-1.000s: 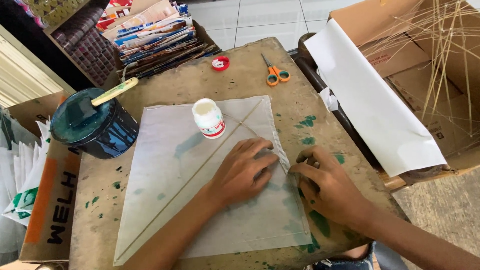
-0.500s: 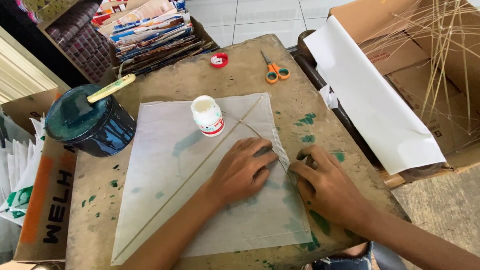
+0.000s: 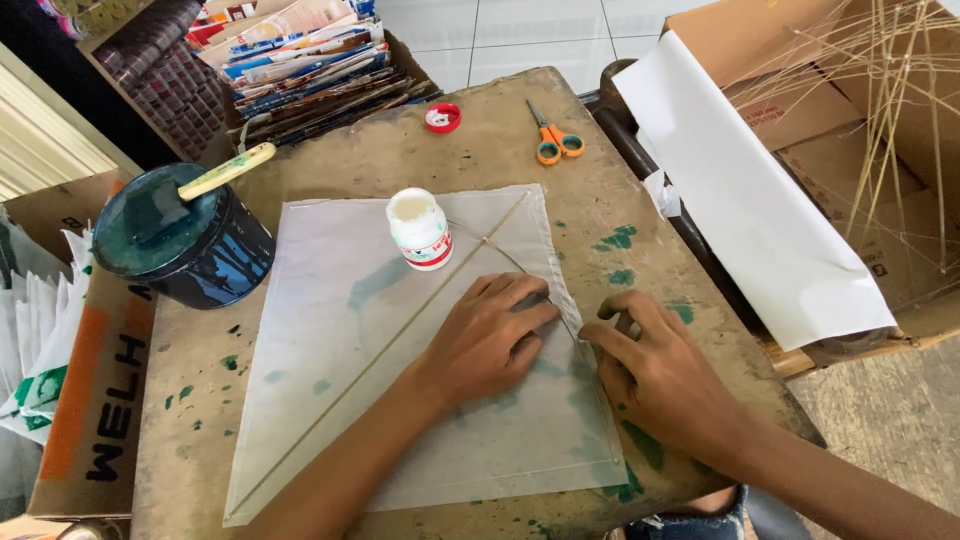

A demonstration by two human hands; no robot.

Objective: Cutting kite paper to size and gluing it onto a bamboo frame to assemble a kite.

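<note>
A translucent white paper sheet [image 3: 330, 330] lies flat on the stained wooden table [image 3: 500, 130], with a thin bamboo stick [image 3: 380, 345] running diagonally across it and a curved stick near its right edge. My left hand [image 3: 490, 335] rests palm-down on the paper, fingers spread toward the right edge. My right hand [image 3: 650, 375] sits just beside it, its fingertips pressing the folded right border of the sheet. An open white glue bottle [image 3: 420, 230] with a red label stands on the paper above my left hand.
A dark teal paint tin [image 3: 185, 245] with a brush handle [image 3: 225, 172] sits at the left. Orange-handled scissors [image 3: 552, 138] and a red cap [image 3: 441, 118] lie at the far side. A box with bamboo sticks [image 3: 880, 110] and a white paper roll [image 3: 750, 200] stands right; stacked papers [image 3: 300, 60] behind.
Both hands stay at the paper's right edge with only slight finger shifts; the view has moved a little. The paper and bottle have not moved.
</note>
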